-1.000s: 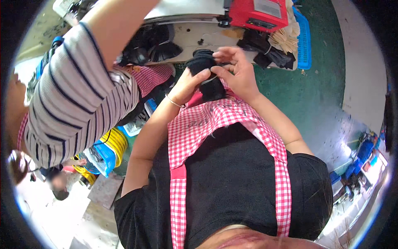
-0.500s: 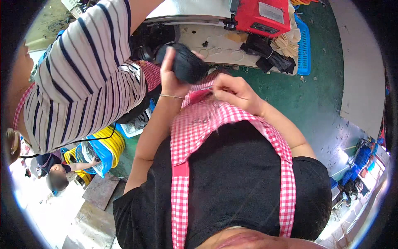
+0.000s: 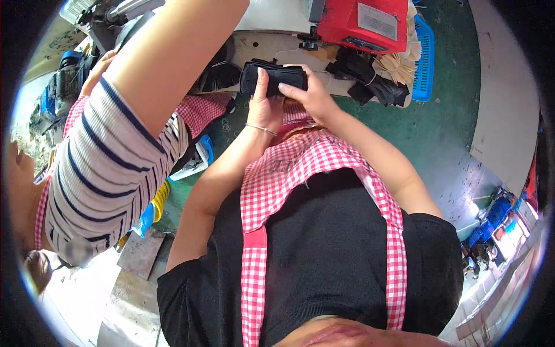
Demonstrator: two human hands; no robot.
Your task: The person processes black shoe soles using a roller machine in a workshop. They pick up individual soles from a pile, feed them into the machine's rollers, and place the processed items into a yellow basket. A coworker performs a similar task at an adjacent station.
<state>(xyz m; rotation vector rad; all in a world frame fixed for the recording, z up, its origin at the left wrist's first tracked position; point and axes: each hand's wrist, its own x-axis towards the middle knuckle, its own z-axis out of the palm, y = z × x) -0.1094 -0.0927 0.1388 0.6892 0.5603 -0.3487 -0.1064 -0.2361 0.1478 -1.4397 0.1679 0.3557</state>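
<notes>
Black fabric piece (image 3: pixel 273 78), bunched into a ball in the left hand half a second before, was now stretched flat between both hands at the desk's (image 3: pixel 272 49) near edge. Left hand (image 3: pixel 263 104) and right hand (image 3: pixel 309 92) had fingers closed on it.

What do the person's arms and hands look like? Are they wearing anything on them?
Both forearms are bare, with no gloves on the left hand or the right hand. A thin bracelet circles the left wrist. Short black sleeves end above the elbows.
</notes>
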